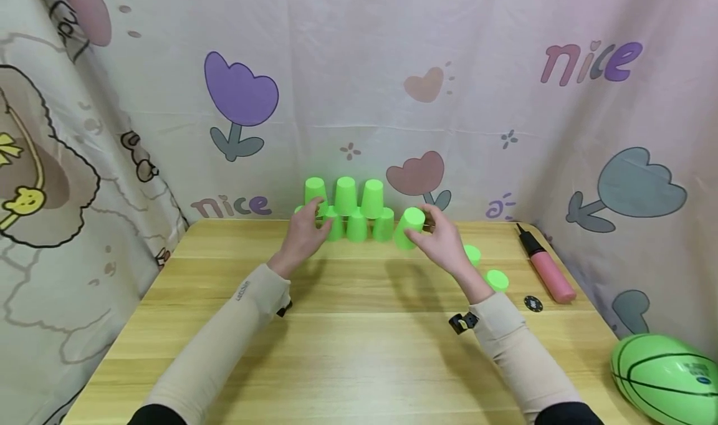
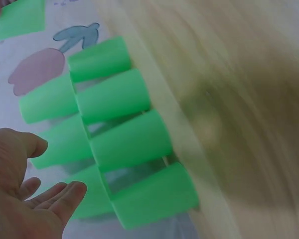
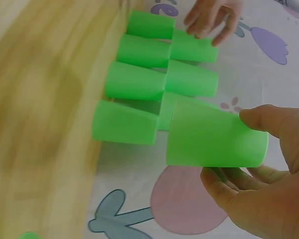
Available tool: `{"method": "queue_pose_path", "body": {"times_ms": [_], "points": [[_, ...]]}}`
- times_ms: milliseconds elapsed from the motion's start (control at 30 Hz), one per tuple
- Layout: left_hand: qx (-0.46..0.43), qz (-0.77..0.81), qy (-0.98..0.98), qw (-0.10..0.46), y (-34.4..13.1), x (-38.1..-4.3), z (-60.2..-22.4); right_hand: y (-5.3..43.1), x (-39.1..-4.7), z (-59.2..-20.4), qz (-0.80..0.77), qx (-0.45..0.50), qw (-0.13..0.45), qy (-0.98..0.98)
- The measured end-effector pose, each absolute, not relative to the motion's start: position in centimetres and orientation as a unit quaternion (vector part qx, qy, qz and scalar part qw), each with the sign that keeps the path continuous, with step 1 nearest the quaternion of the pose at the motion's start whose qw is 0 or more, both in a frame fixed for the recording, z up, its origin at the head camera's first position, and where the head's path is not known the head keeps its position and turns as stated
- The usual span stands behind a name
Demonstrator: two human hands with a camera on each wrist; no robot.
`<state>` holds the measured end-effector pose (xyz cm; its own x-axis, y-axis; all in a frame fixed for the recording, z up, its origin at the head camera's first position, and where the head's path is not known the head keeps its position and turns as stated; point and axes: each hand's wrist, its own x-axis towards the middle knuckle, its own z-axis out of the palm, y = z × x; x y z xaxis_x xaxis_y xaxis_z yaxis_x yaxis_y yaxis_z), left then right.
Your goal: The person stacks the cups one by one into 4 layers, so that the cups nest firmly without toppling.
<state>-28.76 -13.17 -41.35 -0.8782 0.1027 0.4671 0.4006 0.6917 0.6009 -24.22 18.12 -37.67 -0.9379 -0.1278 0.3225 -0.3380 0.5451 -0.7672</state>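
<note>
The right hand (image 1: 443, 243) has its fingers and thumb round a green plastic cup (image 1: 408, 230), mouth down and apparently clear of the tabletop (image 1: 359, 344), just right of a two-tier wall of matching upturned cups. If that cup swings left, I'd expect its rim to clip the upper row (image 1: 345, 195) or shove the end of the lower row (image 1: 357, 227); each upper cup straddles a join, so a small push beneath could drop it. The left hand (image 1: 303, 235) worries me too: its fingers are spread and grip nothing, right by the leftmost upper cup, and I can't tell whether they touch it. One careless nudge there could topple it. Beside the right wrist stand a loose cup (image 1: 473, 253) and another nearer cup (image 1: 497, 280); a dropped elbow or trailing cuff might knock them over.
</note>
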Motion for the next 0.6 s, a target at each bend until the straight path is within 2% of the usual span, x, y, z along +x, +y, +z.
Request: {"method": "queue_pose_path", "body": {"times_ms": [600], "points": [[-0.037,-0.342,-0.925,0.159,-17.8,-30.2,-44.3,15.7,-27.2,-33.0,0.472,0.165,0.124,-0.857]]}}
